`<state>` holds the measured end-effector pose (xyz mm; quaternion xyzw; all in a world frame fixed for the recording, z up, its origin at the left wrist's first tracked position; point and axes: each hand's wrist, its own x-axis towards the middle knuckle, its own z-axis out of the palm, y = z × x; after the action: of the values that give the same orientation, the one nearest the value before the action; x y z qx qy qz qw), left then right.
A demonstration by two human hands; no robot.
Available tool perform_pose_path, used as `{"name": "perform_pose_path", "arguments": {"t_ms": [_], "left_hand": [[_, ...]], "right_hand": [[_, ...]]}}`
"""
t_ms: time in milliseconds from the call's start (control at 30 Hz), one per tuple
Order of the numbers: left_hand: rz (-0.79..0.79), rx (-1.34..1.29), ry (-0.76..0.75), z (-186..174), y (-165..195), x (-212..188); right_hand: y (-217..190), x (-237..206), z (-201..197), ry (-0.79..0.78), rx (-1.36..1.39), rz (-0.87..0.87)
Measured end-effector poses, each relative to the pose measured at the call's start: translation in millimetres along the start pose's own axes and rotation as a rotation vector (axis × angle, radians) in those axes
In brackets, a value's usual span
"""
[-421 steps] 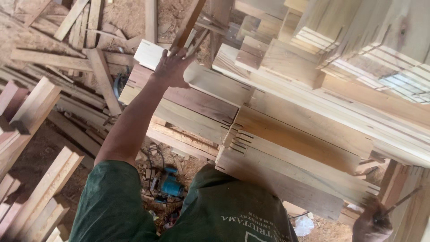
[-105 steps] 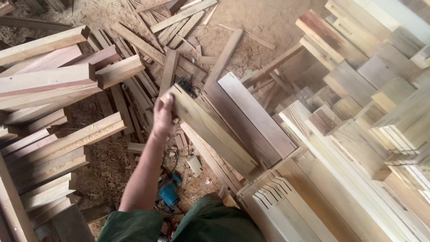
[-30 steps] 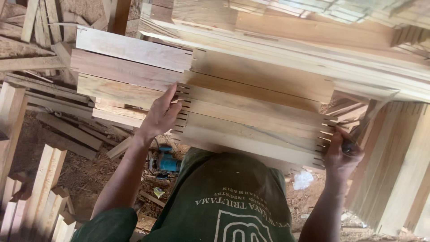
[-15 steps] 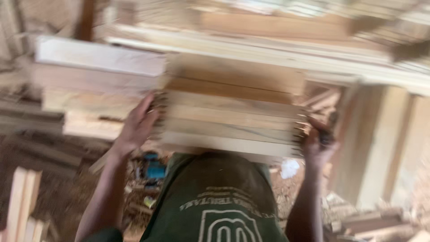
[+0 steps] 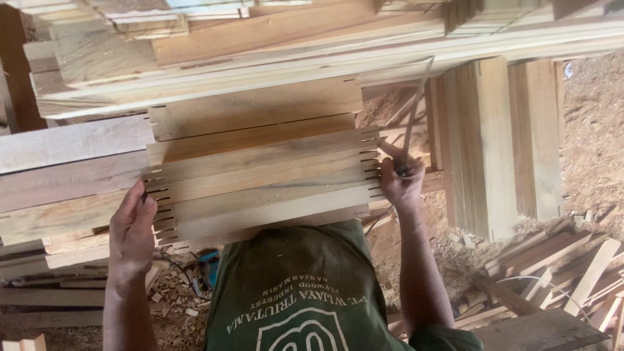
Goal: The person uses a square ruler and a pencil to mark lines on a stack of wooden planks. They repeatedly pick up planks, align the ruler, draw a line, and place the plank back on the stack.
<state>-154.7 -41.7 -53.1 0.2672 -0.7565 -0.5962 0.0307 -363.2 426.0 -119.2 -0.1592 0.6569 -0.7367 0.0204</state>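
While the bundle of notched boards (image 5: 260, 175) lies crosswise before the chest, the left hand (image 5: 133, 231) presses flat on its left end, the right hand (image 5: 402, 185) on its right, fingers closed around a thin stick (image 5: 416, 107).

finger-jointed boards (image 5: 260, 175): pale yellow-tan wood, darker brown streaks along the grain, comb-like dark slots at both ends. stacked planks (image 5: 494, 143): light tan with reddish-brown bands. shirt (image 5: 292, 292): dark olive green, cream lettering and emblem. tool on the ground (image 5: 209, 272): bright blue. sawdust floor (image 5: 591, 149): reddish-brown, speckled with pale chips. thin strap (image 5: 416, 110): grey.
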Motion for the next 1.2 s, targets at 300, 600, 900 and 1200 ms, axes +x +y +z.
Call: {"name": "perform_pose_path", "arguments": {"t_ms": [300, 600, 900, 1200], "left_hand": [[-0.032, -0.038, 0.038, 26, 31, -4], [-0.050, -0.177, 0.039, 31, 20, 0], [-0.092, -0.251, 0.067, 27, 8, 4], [-0.020, -0.226, 0.025, 14, 7, 1]], "right_hand": [[6, -2, -15, -0.022, -0.077, -0.084], [9, -1, -24, 0.012, -0.314, -0.081], [5, 1, -21, 0.018, -0.327, -0.011], [13, -1, -15, 0.109, -0.541, -0.004]]}}
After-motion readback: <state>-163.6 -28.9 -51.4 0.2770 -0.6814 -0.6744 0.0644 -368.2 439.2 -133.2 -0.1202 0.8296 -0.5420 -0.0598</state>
